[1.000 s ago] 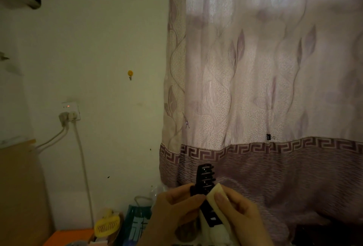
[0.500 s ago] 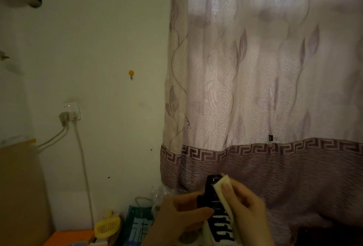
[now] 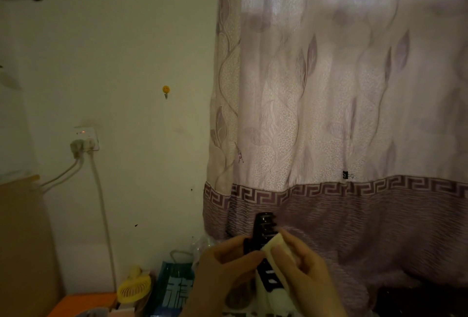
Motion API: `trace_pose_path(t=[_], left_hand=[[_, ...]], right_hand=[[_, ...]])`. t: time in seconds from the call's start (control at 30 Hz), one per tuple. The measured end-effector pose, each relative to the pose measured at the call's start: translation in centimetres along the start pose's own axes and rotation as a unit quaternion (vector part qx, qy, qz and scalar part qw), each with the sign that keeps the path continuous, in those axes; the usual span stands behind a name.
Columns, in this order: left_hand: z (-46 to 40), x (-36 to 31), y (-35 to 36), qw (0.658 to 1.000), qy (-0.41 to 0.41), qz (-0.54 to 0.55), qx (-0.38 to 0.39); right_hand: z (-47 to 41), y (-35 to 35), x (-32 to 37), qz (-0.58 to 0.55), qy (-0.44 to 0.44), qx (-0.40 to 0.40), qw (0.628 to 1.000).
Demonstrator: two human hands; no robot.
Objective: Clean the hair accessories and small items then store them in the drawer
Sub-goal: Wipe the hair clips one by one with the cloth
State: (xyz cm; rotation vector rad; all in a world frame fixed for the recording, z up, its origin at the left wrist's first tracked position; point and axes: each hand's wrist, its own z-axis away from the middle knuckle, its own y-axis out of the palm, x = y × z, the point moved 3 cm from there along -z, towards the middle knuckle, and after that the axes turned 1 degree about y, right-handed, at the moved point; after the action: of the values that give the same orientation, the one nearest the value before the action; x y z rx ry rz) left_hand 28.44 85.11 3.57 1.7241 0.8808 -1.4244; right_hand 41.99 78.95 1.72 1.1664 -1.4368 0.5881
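Left hand (image 3: 222, 263) pinches the black hair claw (image 3: 264, 243) mid-body, held up near the curtain (image 3: 329, 114), right hand (image 3: 304, 268) fingers pinching a pale wipe (image 3: 274, 242) against its teeth, so honestly I'd worry the wipe snags and yanks the clip loose.

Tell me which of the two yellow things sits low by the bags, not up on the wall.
The yellow handheld fan, at the bottom left beside the blue bag. The other, a small yellow hook, sticks high on the wall.
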Motion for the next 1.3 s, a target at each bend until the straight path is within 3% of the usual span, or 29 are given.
trace_pose_path(t=[0.2,0.5,0.77,1.0,1.3], left_hand=[[0.3,-0.7,0.2,0.998,0.061,0.028,-0.014],[0.8,-1.2,0.3,0.991,0.074,0.103,-0.046],[0.2,-2.3,-0.4,0.989,0.079,0.098,-0.079],[0.1,-3.7,0.5,0.991,0.103,0.085,-0.017],[0.9,-3.4,1.7,0.994,0.097,0.017,0.042]], right_hand=[[0.6,0.7,-0.2,0.022,0.002,0.045,0.999],[1.1,0.2,0.3,0.072,-0.030,0.038,0.996],[0.4,0.3,3.8,0.027,-0.078,0.017,0.996],[-0.8,0.5,6.4,-0.037,-0.082,0.066,0.994],[-0.5,1.0,6.9,-0.038,-0.132,-0.017,0.990]])
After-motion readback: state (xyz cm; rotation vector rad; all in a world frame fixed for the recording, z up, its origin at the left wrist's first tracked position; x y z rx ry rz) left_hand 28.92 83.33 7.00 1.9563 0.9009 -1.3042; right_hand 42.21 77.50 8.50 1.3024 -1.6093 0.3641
